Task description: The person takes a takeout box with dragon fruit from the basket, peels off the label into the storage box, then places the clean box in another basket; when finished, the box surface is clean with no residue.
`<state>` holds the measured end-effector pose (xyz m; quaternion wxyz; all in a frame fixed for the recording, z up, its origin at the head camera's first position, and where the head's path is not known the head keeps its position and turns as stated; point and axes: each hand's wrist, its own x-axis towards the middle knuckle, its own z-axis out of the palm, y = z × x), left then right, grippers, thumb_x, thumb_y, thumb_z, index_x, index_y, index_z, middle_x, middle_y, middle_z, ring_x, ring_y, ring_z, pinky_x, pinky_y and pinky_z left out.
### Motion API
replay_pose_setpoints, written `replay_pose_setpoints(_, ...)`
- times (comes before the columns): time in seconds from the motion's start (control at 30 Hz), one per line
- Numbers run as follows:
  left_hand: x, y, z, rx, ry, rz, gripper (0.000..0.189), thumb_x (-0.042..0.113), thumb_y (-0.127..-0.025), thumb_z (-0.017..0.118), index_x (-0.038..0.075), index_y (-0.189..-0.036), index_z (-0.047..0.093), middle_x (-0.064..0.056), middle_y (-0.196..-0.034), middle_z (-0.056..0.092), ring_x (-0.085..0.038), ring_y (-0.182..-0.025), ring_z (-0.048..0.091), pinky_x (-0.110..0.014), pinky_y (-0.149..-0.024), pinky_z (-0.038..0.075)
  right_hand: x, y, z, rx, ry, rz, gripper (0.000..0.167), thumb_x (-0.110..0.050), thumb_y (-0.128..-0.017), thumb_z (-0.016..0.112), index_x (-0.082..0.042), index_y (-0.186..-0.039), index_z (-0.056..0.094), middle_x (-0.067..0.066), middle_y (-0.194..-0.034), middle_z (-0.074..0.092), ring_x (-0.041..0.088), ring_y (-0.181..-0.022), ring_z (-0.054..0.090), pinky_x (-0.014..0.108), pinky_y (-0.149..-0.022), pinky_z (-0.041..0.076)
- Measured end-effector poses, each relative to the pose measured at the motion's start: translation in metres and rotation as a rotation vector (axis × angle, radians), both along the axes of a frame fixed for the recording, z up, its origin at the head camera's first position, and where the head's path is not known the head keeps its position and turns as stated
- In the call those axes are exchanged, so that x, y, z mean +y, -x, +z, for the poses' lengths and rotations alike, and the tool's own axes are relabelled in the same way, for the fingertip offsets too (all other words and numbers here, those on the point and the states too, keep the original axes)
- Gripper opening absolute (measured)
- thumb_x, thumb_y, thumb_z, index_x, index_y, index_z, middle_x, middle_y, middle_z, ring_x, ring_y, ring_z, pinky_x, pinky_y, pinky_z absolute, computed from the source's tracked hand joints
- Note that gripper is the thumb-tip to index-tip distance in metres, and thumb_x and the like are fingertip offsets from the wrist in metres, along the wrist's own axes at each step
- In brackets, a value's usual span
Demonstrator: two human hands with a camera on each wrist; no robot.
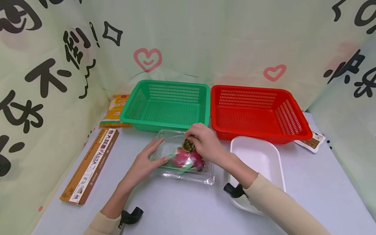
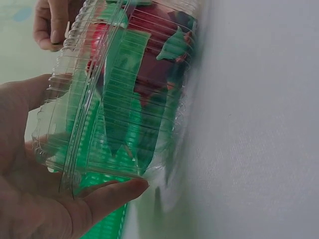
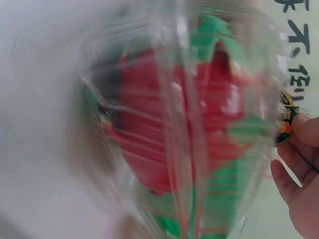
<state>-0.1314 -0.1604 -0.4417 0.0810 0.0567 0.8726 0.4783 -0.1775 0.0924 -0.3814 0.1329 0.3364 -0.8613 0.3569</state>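
Clear plastic clamshell box (image 1: 183, 160) w/ red-and-green fruit (image 1: 188, 159) inside sits on grey table (image 1: 182, 209), just in front of green basket (image 1: 167, 104), white tray (image 1: 258, 163) beside it on the right. Left hand (image 1: 145, 161): fingers straight, pressed flat against box's left side, thumb at near edge; holds nothing. Right hand (image 1: 205, 142) on top of lid, fingertips curled, pinching at round black/yellow sticker (image 1: 189, 145). Red basket (image 1: 255, 112) beside green one. Pasta box (image 1: 91, 163) far left

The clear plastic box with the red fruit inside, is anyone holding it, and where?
Yes. The left hand steadies the clear box at its left side; the right hand pinches the lid's far edge by the round sticker.
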Motion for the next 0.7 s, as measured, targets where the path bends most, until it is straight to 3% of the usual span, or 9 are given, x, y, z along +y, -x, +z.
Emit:
replay_pose_setpoints(0.27, -0.001, -0.002, 0.0, 0.003, 0.002, 0.011, 0.077, 0.051, -0.085, 0.073, 0.035, -0.152, 0.039, -0.001, -0.167, 0.018, -0.034, -0.154, 0.019, -0.07, -0.116, 0.022, 0.034, -0.007, 0.01, -0.105, 0.052, -0.076, 0.011, 0.0, -0.089, 0.069, -0.011, -0.091, 0.072, 0.002, -0.093, 0.068, 0.015, -0.093, 0.06, 0.027, -0.075, 0.057)
replay_pose_setpoints(0.7, 0.0, -0.002, 0.0, -0.003, -0.002, 0.001, 0.076, 0.049, -0.087, 0.073, 0.033, -0.152, 0.038, -0.004, -0.167, 0.017, -0.036, -0.154, 0.017, -0.07, -0.116, 0.021, 0.099, -0.018, 0.023, -0.149, -0.023, -0.192, 0.017, -0.001, -0.088, 0.072, -0.016, -0.095, 0.072, -0.002, -0.092, 0.069, 0.012, -0.085, 0.062, 0.015, -0.075, 0.055)
